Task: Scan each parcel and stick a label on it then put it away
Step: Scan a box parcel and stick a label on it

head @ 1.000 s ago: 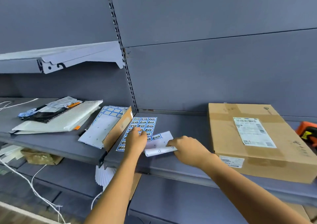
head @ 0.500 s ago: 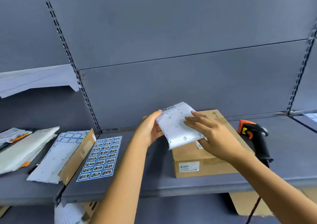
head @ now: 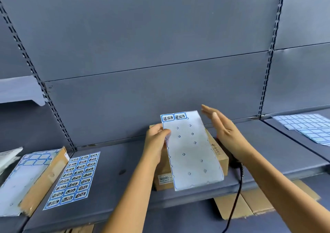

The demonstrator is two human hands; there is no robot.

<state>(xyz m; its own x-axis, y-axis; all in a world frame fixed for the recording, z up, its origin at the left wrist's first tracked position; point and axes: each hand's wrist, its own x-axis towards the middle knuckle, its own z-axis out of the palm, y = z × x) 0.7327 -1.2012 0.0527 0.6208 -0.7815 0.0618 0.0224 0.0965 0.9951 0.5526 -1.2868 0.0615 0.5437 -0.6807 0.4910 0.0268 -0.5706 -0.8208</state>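
Observation:
My left hand (head: 156, 139) pinches the left edge of a nearly used-up label sheet (head: 191, 152), held upright above a brown cardboard parcel (head: 218, 154) on the grey shelf (head: 125, 175). Two blue-bordered labels (head: 174, 117) remain at the sheet's top. My right hand (head: 224, 131) hovers just right of the sheet, fingers straight, holding nothing. The sheet hides most of the parcel. The scanner is hidden behind my right wrist; only its black cable (head: 235, 197) shows.
A full label sheet (head: 75, 179) lies flat on the shelf to the left, beside a cardboard box with a spent sheet (head: 26, 175). More blank sheets (head: 307, 127) lie on the right shelf. Flattened cardboard (head: 250, 202) sits on the level below.
The sheet has been raised from the shelf, unrolled and turned upright over the parcel. My right hand let go of it and moved off to the right. The view panned right.

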